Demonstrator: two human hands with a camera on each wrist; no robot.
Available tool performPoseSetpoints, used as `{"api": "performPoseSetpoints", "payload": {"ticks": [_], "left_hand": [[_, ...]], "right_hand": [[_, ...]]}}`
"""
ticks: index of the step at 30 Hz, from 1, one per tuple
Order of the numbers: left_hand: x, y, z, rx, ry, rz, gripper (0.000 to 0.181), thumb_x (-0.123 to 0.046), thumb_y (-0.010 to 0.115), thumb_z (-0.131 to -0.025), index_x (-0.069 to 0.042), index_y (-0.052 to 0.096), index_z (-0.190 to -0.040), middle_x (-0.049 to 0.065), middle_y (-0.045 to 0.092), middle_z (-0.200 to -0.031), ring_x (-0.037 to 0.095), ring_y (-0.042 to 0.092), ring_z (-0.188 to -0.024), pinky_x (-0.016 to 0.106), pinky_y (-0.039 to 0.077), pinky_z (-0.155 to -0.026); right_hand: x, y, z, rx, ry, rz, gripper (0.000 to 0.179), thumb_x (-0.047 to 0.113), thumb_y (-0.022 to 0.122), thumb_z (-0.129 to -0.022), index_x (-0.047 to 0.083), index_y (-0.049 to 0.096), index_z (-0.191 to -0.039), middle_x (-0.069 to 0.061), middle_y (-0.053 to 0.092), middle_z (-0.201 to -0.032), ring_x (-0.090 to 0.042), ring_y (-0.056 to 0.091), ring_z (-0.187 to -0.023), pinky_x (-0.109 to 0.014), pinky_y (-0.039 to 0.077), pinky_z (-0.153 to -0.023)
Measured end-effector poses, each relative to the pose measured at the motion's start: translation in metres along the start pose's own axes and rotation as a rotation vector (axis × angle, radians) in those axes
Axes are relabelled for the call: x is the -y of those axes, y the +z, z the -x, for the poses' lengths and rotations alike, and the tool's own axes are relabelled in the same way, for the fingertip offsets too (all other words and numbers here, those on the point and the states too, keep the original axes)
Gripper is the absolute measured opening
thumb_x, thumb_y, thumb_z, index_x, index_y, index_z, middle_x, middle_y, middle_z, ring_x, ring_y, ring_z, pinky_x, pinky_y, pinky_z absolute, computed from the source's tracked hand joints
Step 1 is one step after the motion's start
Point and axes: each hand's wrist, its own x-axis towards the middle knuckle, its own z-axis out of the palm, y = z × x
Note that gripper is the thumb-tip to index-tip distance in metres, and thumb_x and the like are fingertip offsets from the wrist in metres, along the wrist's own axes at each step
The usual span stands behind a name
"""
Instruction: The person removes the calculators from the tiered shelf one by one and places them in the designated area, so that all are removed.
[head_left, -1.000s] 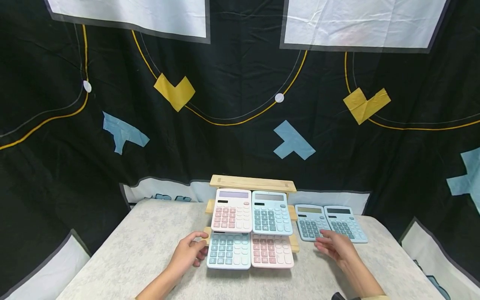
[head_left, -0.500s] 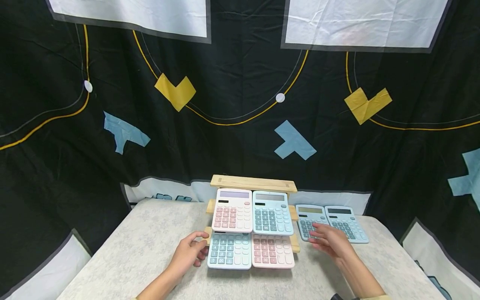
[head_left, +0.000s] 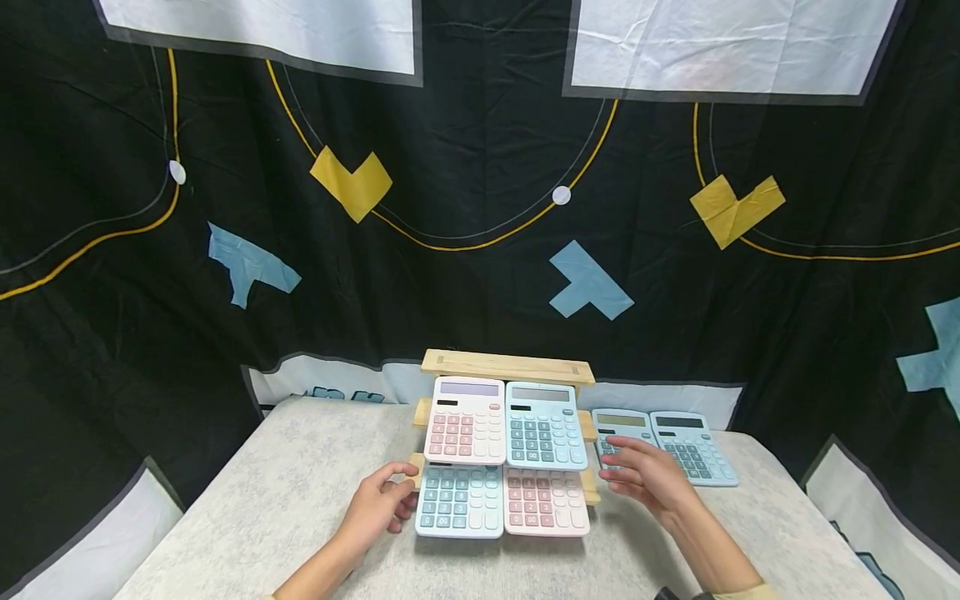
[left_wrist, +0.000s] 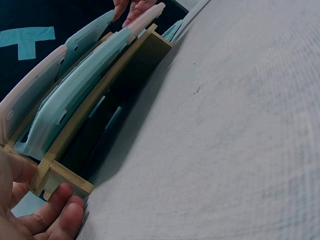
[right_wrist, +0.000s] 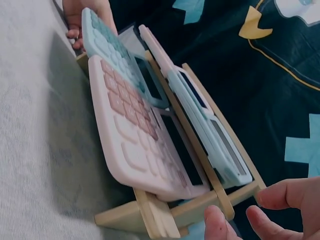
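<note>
A wooden tiered rack [head_left: 506, 367] stands on the table with two rows of desk calculators leaning on it. In the upper row are a pink-and-white calculator [head_left: 465, 421] and a blue calculator [head_left: 545, 427]. Below them sit a pale blue calculator [head_left: 459, 502] and a pink calculator [right_wrist: 135, 125]. My left hand [head_left: 372, 504] grips the rack's left front end, thumb and fingers around the corner in the left wrist view. My right hand [head_left: 651, 477] is beside the rack's right end with loosely extended fingers, holding nothing; in the right wrist view its fingertips are close to the rail ends.
Two more blue calculators lie side by side on the table right of the rack, the outer calculator [head_left: 693, 450] in fuller view and the inner calculator [head_left: 622, 420] partly behind my right hand. A black patterned curtain [head_left: 480, 300] hangs behind the grey table [head_left: 300, 467].
My right hand has moved left from over the two blue calculators toward the rack's right end. My left hand and the calculators have stayed in place.
</note>
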Motion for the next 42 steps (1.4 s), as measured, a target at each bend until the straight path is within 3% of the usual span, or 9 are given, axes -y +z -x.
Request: {"api": "performPoseSetpoints", "payload": {"ticks": [6, 23, 31, 36, 42], "left_hand": [[0.001, 0.0, -0.001, -0.001, -0.008, -0.007, 0.027, -0.02, 0.059, -0.097, -0.011, 0.065, -0.122, 0.007, 0.069, -0.082, 0.021, 0.062, -0.069, 0.032, 0.052, -0.054], [0.0, 0.0, -0.001, -0.006, -0.012, -0.003, 0.027, -0.019, 0.059, -0.097, -0.011, 0.065, -0.122, 0.008, 0.069, -0.082, 0.021, 0.062, -0.069, 0.033, 0.053, -0.055], [0.0, 0.0, 0.0, 0.001, -0.011, 0.003, 0.027, -0.019, 0.059, -0.097, -0.01, 0.065, -0.122, 0.008, 0.069, -0.083, 0.021, 0.062, -0.07, 0.033, 0.053, -0.056], [0.0, 0.0, 0.0, -0.002, -0.019, -0.001, 0.027, -0.019, 0.059, -0.097, -0.01, 0.065, -0.122, 0.008, 0.069, -0.083, 0.021, 0.062, -0.069, 0.033, 0.053, -0.056], [0.0, 0.0, -0.001, -0.003, -0.022, 0.002, 0.027, -0.019, 0.059, -0.098, -0.01, 0.064, -0.123, 0.008, 0.069, -0.084, 0.021, 0.062, -0.069, 0.033, 0.053, -0.056]], "right_hand": [[0.002, 0.008, 0.0, 0.016, -0.003, 0.001, 0.051, 0.01, 0.063, -0.095, -0.001, 0.049, -0.143, -0.021, 0.068, -0.12, -0.025, 0.074, -0.09, -0.032, 0.061, -0.076], [0.003, 0.03, -0.002, 0.031, -0.076, -0.03, 0.049, 0.003, 0.064, -0.091, -0.001, 0.054, -0.139, -0.01, 0.071, -0.101, -0.017, 0.069, -0.079, -0.032, 0.06, -0.074], [0.0, 0.036, -0.004, 0.036, -0.081, -0.022, 0.05, 0.001, 0.064, -0.087, 0.002, 0.057, -0.136, -0.013, 0.062, -0.11, -0.018, 0.063, -0.078, -0.03, 0.059, -0.072], [-0.002, 0.04, -0.005, 0.039, -0.072, -0.009, 0.053, -0.002, 0.062, -0.085, 0.004, 0.057, -0.137, -0.015, 0.055, -0.123, -0.019, 0.063, -0.085, -0.029, 0.058, -0.073], [-0.004, 0.042, -0.007, 0.066, -0.094, -0.015, 0.056, -0.005, 0.058, -0.083, 0.003, 0.054, -0.138, -0.018, 0.053, -0.124, -0.021, 0.063, -0.093, -0.029, 0.058, -0.074]]}}
